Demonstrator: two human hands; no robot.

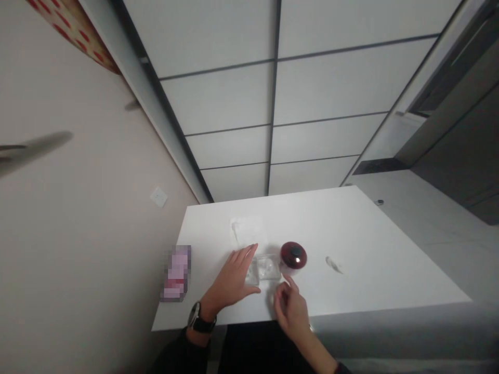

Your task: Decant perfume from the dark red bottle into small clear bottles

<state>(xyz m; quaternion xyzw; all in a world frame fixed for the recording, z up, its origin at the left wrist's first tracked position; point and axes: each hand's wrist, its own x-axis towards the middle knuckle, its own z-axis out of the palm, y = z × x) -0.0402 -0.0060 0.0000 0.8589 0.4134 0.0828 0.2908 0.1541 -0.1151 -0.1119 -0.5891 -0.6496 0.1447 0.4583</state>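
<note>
Two clear, shallow square containers sit side by side on the white table, and the right one (268, 268) holds small pale bits I cannot make out. My left hand (233, 278) is open over the left container (252, 274) and partly hides it, its thumb on the near side and its straight fingers on the far side. In front of the right container is my right hand (291, 307), fingers curled in and one finger pointing forward. Whatever its fingertips pinch is too small to name. Just beyond it stands a round pot-like vessel with a dark red lid (293, 255) and black knob.
A crumpled whitish piece (334, 265) lies to the right on the table (374, 249). Behind my left hand is a flat, pale sheet (249, 228). A blurred pink-purple object (177, 272) is at the left edge. A wall and panelled doors (234, 104) border the table.
</note>
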